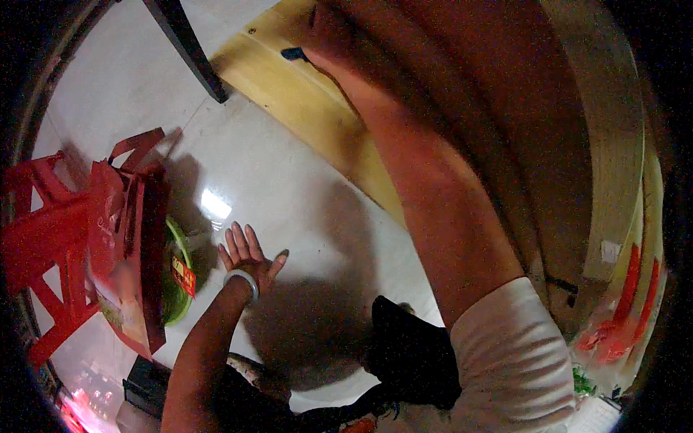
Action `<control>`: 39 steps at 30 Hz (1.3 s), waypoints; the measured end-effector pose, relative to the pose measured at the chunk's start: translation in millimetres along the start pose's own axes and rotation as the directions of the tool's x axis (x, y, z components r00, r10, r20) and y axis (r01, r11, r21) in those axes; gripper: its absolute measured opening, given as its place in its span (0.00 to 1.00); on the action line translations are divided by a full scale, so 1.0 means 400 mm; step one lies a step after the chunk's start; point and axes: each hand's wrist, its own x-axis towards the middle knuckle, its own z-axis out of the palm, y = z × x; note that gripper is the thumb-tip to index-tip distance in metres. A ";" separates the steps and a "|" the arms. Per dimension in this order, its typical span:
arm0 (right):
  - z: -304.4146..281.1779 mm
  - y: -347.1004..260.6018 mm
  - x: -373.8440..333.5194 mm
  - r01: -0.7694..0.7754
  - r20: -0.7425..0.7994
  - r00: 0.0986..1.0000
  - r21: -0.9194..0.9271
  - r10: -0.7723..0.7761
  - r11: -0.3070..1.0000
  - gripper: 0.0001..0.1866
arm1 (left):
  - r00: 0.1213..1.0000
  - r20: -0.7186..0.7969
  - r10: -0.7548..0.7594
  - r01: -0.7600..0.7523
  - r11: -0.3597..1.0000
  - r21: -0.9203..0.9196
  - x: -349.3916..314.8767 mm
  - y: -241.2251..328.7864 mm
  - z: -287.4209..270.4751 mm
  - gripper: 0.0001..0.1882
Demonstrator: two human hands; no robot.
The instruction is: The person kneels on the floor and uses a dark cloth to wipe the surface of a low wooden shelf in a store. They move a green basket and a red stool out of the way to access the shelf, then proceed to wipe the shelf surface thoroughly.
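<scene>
My left hand (246,254) is held over the pale tiled floor, palm showing and fingers spread, with nothing in it. A pale bangle (246,281) circles that wrist. My right arm stretches far forward along a brown wooden cabinet (530,123). At its far end, my right hand (328,42) is in shadow by the yellow wooden board (289,101) at the cabinet's base. A small dark blue piece (294,53), perhaps cloth, pokes out beside the fingers. Shadow hides most of the grip, so what the piece is does not show.
A red plastic stool (43,224) stands on the left, with a dark red paper gift bag (137,267) beside it. Behind the bag is a green round basket (177,296) with a red tag. One dark furniture leg (189,50) comes down at the top.
</scene>
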 end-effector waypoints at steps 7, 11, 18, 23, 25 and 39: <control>-0.250 -0.034 -0.194 -0.318 0.071 0.946 0.385 0.315 0.867 0.18 | 0.991 0.084 -0.100 0.099 0.995 0.025 -0.012 -0.007 -0.021 0.56; -0.183 0.119 -0.635 -0.539 0.070 0.837 0.278 0.543 0.795 0.20 | 0.996 0.059 -0.061 0.061 0.998 0.003 -0.005 0.001 -0.012 0.57; -0.109 0.248 -1.201 -0.753 -0.053 0.636 0.173 0.770 0.635 0.26 | 0.997 0.073 -0.029 0.031 0.999 -0.016 -0.007 0.005 -0.011 0.57; -0.023 0.147 -0.977 -0.558 0.092 0.830 0.113 0.550 0.822 0.26 | 1.000 -0.001 -0.020 0.020 1.000 0.004 0.001 0.008 0.019 0.60; -0.006 -0.060 -0.643 -0.341 0.054 0.940 0.087 0.337 0.936 0.28 | 0.998 0.003 -0.060 0.060 0.998 0.017 -0.016 -0.026 0.020 0.60; -0.169 -0.204 -0.372 0.084 0.057 0.989 0.525 -0.134 0.847 0.26 | 0.995 0.069 -0.072 0.069 0.996 0.055 -0.011 -0.006 -0.009 0.56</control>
